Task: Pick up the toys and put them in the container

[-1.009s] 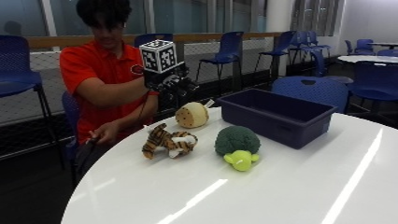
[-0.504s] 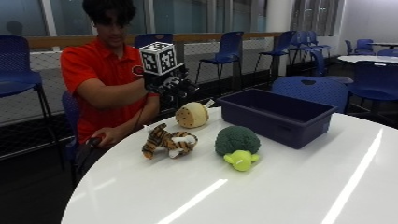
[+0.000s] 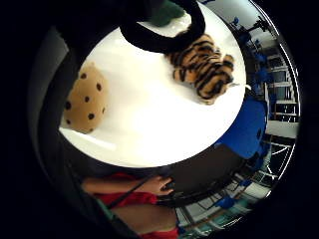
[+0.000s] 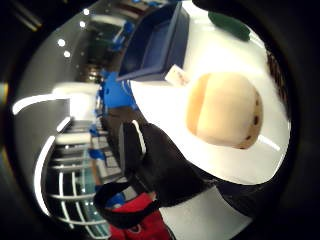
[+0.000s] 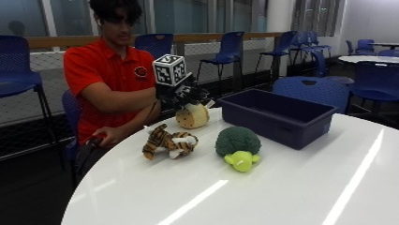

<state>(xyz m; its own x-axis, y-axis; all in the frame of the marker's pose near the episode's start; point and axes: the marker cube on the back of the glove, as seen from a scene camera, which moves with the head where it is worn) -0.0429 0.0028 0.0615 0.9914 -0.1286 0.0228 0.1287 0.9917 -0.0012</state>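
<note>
Gloved right hand above cookie toy, holding nothing

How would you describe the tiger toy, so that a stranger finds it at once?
On the round white table, look at the edge nearest the seated person, away from the dark blue container. The tiger toy lies there beside the green broccoli plush. It alone has orange fur with black stripes.

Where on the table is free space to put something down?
The near half of the white table, in front of the tiger toy and broccoli toy, is bare. Crowded: the far edge, with the cookie toy and blue container.
</note>
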